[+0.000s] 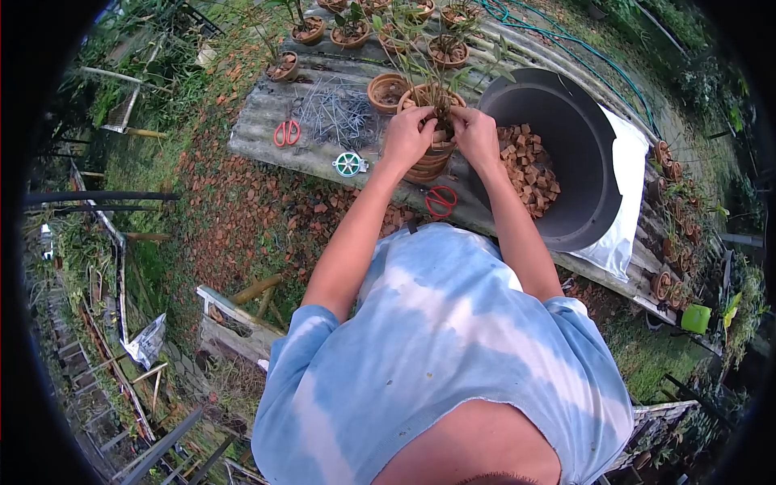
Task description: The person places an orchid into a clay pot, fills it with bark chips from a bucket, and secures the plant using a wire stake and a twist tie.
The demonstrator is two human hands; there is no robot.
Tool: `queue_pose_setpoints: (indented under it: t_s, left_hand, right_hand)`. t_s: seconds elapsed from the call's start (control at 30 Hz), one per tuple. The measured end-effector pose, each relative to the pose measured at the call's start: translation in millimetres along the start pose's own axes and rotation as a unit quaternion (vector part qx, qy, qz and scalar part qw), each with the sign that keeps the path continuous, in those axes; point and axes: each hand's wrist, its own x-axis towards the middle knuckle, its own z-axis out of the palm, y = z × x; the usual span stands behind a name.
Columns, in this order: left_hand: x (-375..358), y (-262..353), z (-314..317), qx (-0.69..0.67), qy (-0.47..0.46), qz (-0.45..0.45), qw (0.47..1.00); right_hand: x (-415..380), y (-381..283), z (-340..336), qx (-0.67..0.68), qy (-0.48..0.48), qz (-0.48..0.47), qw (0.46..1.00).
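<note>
A leafy plant (443, 95) with thin stems, resembling an orchid, stands in a terracotta pot (428, 166) in front of me. My left hand (408, 136) is at the left side of the stem base, its fingers closed in a pinch. From the right, my right hand (477, 136) pinches at the same base. My fingertips partly hide what lies between them. Behind my left hand sits another terracotta pot (388, 90) with dark contents. Red-handled scissors (440, 201) lie close below the pot.
A large black tub (578, 162) holding brick chunks (527, 166) lies tilted at right, by a white sack (626, 194). Cut wires (335, 111), a green-and-white wire spool (349, 164) and other red scissors (286, 133) lie left on the corrugated sheet (259, 149). Several potted plants (350, 34) stand behind.
</note>
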Motion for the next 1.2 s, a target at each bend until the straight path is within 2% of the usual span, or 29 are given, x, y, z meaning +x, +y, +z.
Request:
queue_pose_setpoints:
  t_s: [0.13, 0.23, 0.43, 0.53, 0.63, 0.73, 0.83, 0.9, 1.0, 1.1, 1.2]
  left_hand:
    - [1.0, -8.8, 2.0, -0.001, 0.022, 0.053, 0.998]
    - [1.5, -11.0, 1.9, 0.014, 0.026, 0.052, 0.998]
    - [0.2, 3.7, 2.5, -0.001, 0.041, -0.013, 0.999]
    - [3.1, 3.0, 2.0, -0.015, 0.008, -0.053, 0.998]
    - [4.6, 1.1, 2.8, 0.037, 0.02, -0.005, 0.999]
    - [6.3, 1.9, 1.5, -0.011, -0.007, -0.074, 0.997]
    - [9.4, 4.1, 0.0, -0.027, -0.007, -0.097, 0.995]
    - [9.8, 6.3, -3.1, 0.025, 0.007, -0.045, 0.999]
    - [10.9, 6.1, -5.9, 0.057, 0.005, -0.01, 0.998]
    - [11.4, 7.5, -9.2, 0.07, -0.02, -0.02, 0.997]
    - [9.7, 13.0, -10.6, 0.085, -0.022, -0.039, 0.995]
  right_hand:
    - [3.7, 10.2, 0.7, -0.032, -0.029, -0.03, 0.999]
    - [5.1, 9.5, -2.4, -0.049, -0.037, -0.055, 0.997]
    - [10.0, 7.5, -10.6, -0.054, -0.082, -0.044, 0.994]
    - [12.1, 11.3, -12.4, -0.049, -0.1, -0.046, 0.993]
    - [12.9, 12.1, -12.6, -0.035, -0.102, -0.06, 0.992]
    - [13.7, 12.6, -14.2, -0.028, -0.11, -0.056, 0.992]
    - [15.6, 12.6, -15.1, -0.033, -0.116, -0.059, 0.991]
    - [18.7, 12.7, -16.0, -0.054, -0.119, -0.065, 0.989]
    - [22.0, 16.3, -13.0, -0.022, -0.122, -0.043, 0.991]
    - [27.4, 22.3, -4.8, 0.014, -0.135, 0.038, 0.99]
    - [28.4, 18.4, -10.8, -0.002, -0.165, 0.028, 0.986]
